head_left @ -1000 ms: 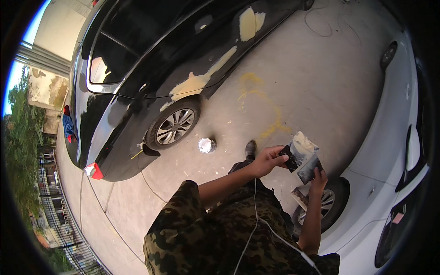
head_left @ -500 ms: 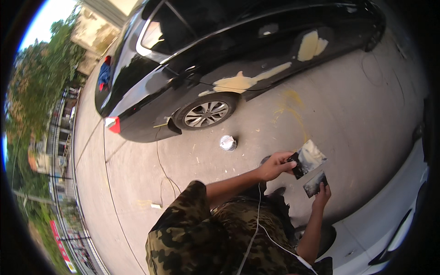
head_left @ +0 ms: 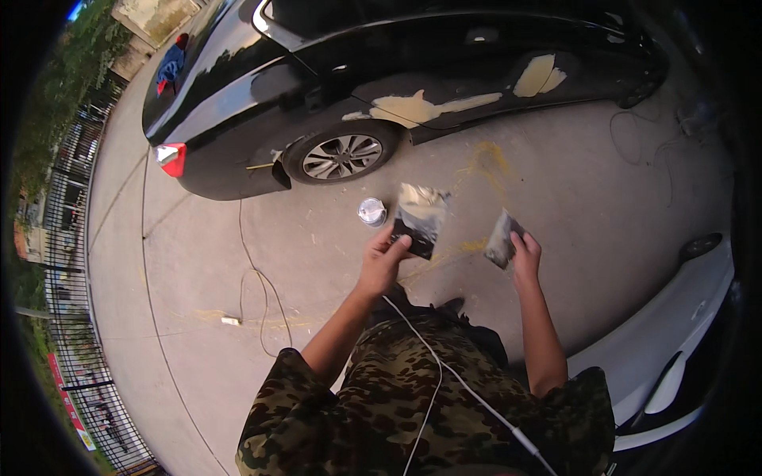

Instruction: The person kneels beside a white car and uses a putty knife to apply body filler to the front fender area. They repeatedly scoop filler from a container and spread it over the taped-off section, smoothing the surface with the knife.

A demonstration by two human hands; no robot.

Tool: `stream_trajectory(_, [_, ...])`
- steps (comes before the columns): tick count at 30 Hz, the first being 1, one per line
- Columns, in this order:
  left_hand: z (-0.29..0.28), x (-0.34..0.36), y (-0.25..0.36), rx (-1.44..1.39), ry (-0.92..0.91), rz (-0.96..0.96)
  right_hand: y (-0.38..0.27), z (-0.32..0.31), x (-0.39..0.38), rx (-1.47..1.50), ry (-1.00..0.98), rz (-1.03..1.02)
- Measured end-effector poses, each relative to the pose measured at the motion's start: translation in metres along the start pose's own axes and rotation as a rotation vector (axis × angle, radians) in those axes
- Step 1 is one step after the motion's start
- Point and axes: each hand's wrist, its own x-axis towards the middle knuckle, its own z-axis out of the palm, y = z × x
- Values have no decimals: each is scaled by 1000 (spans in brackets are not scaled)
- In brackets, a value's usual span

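Observation:
My left hand grips the black lower edge of a flat putty board, its thumb on top. Cream putty is smeared over the board's upper part. Pinched in my right hand is a smaller putty spreader, dark with a greyish-white coating. The two tools are held apart in front of me, above the ground. Beyond them stands a black car, with one cream filler patch beside its rear wheel and another patch farther along the side.
A small metal can stands on the concrete near the wheel. A cord loops over the ground at left, near a small white object. A white car is close on my right; a metal fence runs along the left.
My hands have moved farther apart, the left one leftward with the putty board, the right one up and leftward with the spreader. The view has turned.

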Motion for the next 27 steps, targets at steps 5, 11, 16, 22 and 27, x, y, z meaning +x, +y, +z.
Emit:
stream_trajectory(5, [-237,-19,131,-60,45,109,-62,312,-116,-26,-120,-247])
stream_trajectory(11, [-603,74,290,27,200,147,-59,807,-155,-450,-248,-842])
stream_trajectory(16, [-924,216,444,38,267,158,15,1219,-98,-536,-314,-1007])
stream_trajectory(22, [-1174,373,568,276,247,157,55,1528,-1,-596,-506,-1029])
stream_trajectory(27, [-1251,452,631,187,516,244,54,1594,85,-482,-701,-558])
